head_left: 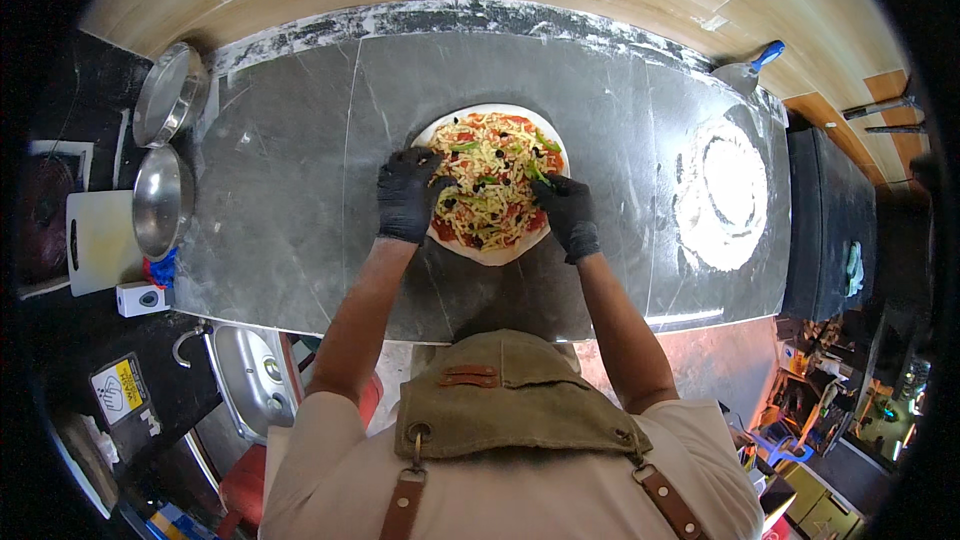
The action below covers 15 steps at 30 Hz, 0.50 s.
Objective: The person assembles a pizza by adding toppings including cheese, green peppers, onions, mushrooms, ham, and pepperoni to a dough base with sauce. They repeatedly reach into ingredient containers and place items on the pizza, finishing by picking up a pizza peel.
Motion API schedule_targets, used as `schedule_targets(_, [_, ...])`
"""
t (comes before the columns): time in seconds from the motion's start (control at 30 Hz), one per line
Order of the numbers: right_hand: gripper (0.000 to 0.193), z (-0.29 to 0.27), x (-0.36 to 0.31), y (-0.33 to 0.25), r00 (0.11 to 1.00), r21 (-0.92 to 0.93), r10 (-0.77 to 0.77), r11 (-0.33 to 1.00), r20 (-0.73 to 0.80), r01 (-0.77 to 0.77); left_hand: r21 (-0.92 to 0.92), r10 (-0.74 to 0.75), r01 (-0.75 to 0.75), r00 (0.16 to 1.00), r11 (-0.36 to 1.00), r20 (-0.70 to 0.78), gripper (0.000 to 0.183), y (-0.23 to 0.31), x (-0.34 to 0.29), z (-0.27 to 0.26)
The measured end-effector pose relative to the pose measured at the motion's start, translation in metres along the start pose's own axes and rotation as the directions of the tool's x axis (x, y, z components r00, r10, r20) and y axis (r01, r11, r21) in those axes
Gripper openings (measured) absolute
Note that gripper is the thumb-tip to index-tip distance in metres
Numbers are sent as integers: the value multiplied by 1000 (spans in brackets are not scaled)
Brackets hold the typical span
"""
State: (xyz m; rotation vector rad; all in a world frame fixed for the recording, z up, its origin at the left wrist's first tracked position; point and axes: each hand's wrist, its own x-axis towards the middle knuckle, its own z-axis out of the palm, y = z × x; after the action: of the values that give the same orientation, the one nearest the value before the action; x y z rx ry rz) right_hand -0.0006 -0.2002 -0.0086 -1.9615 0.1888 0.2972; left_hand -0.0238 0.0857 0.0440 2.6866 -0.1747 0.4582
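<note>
An unbaked pizza (490,210) lies on the grey stone worktop (280,190), straight in front of me. Shredded cheese, red sauce, black olive pieces and green pepper strips cover it inside a pale dough rim. Both of my hands wear black gloves. My left hand (405,198) rests over the pizza's left edge, its fingers bent and apart, with nothing visible in them. At the right side, the fingers of my right hand (568,212) are pinched together by a green pepper strip (535,172). The glove partly hides that fingertip grip.
A round patch of white flour (722,195) spreads on the worktop's right side. Beyond it lies a blue-handled scraper (750,70). Metal bowls (163,202), a cutting board (103,240) and a small white box (143,299) stand left. A sink (250,380) sits at lower left.
</note>
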Motion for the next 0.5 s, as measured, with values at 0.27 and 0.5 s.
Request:
schedule_targets(0.27, [27, -18, -3, -10, 997, 132, 73, 988, 15, -75, -167, 100, -58, 962, 984, 255, 29, 35, 15, 29])
schedule_targets(0.5, [29, -8, -11, -43, 959, 501, 159, 826, 233, -259, -246, 14, 15, 993, 969, 114, 21, 42, 5, 7])
